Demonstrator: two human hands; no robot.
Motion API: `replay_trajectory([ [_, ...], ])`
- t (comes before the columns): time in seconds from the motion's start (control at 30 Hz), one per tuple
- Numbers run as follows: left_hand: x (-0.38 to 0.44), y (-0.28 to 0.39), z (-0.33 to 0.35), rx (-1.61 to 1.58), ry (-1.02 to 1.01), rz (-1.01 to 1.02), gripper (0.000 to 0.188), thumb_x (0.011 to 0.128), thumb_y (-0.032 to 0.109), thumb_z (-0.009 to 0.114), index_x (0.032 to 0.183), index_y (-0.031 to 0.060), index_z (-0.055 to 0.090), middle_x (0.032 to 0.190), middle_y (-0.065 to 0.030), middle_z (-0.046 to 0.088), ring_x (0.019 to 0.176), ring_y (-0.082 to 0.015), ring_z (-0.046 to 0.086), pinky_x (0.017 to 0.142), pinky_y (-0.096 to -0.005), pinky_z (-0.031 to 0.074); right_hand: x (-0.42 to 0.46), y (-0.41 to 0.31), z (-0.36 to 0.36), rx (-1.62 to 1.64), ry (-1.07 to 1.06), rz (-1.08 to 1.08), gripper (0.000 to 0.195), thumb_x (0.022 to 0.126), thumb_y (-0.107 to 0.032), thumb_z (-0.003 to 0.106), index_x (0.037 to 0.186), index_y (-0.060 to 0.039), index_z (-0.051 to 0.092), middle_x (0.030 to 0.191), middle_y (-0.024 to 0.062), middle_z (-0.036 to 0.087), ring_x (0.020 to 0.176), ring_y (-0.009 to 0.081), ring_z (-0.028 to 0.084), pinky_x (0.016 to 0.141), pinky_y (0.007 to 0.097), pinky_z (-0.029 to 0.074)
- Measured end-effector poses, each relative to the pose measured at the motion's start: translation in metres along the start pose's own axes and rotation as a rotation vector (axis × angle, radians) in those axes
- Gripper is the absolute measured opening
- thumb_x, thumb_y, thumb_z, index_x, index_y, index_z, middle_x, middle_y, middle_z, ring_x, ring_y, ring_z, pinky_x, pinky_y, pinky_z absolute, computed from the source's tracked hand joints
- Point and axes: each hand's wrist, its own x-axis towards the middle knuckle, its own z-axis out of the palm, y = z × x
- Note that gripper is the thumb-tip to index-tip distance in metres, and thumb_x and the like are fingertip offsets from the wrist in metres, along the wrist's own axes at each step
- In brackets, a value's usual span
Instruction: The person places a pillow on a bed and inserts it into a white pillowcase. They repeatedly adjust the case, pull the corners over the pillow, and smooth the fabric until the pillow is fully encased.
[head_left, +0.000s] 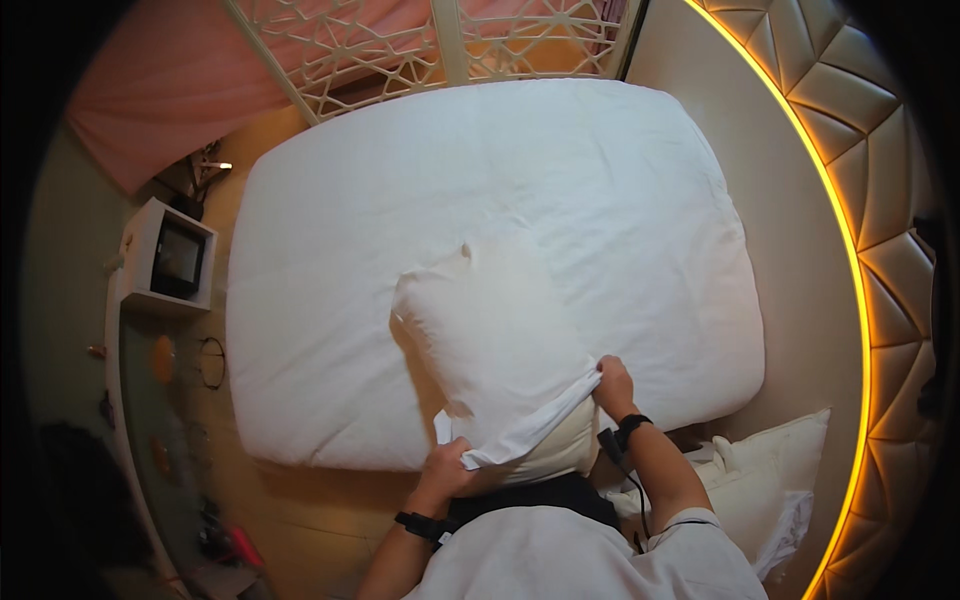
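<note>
A white pillowcase (502, 330) covers most of a cream pillow (562, 446), whose near end sticks out of the case's mouth close to my waist. My left hand (448, 469) grips the hem at its left corner. At the hem's right corner, my right hand (615, 386) pinches the cloth, and the edge runs taut between the two hands. The far part of the pillow rests on a bed with a white fitted sheet (337, 225). Black bands circle both wrists.
Other white pillows (742, 480) lie at the lower right beside the wall. A padded headboard panel (847, 165) with a glowing light strip rises on the right. White lattice screens (367, 52) and a pink curtain (180, 97) stand behind the bed. At left is a white cabinet (169, 259).
</note>
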Motion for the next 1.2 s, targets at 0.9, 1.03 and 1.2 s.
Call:
replay_trajectory([
  [0.9, -0.069, -0.107, -0.039, -0.103, 0.237, -0.411, 0.021, 0.086, 0.018, 0.079, 0.099, 0.0032, 0.072, 0.094, -0.0180, 0.077, 0.089, -0.0290, 0.074, 0.077, -0.0387, 0.055, -0.050, -0.153, -0.058, -0.064, -1.022, -0.575, 0.016, 0.090, -0.018, 0.062, 0.103, -0.0138, 0.070, 0.097, 0.0134, 0.075, 0.096, 0.0368, 0.073, 0.078, 0.0484, 0.058],
  [1.03, -0.059, -0.104, -0.041, -0.009, 0.249, -0.394, 0.021, 0.086, 0.021, 0.078, 0.099, 0.0056, 0.074, 0.095, -0.0234, 0.074, 0.090, -0.0431, 0.071, 0.075, -0.0457, 0.056, -0.027, -0.125, -0.058, -0.030, -0.951, -0.347, 0.022, 0.090, -0.015, 0.060, 0.109, -0.0144, 0.071, 0.112, 0.0150, 0.075, 0.104, 0.0377, 0.071, 0.086, 0.0477, 0.057],
  [1.2, -0.054, -0.120, -0.031, 0.098, 0.186, -0.392, 0.026, 0.080, 0.021, 0.082, 0.100, 0.0062, 0.073, 0.089, -0.0237, 0.071, 0.088, -0.0478, 0.068, 0.074, -0.0529, 0.055, -0.057, -0.120, -0.063, -0.067, -1.071, -0.361, 0.022, 0.088, -0.010, 0.060, 0.107, -0.0113, 0.072, 0.112, 0.0150, 0.075, 0.107, 0.0406, 0.070, 0.090, 0.0513, 0.056],
])
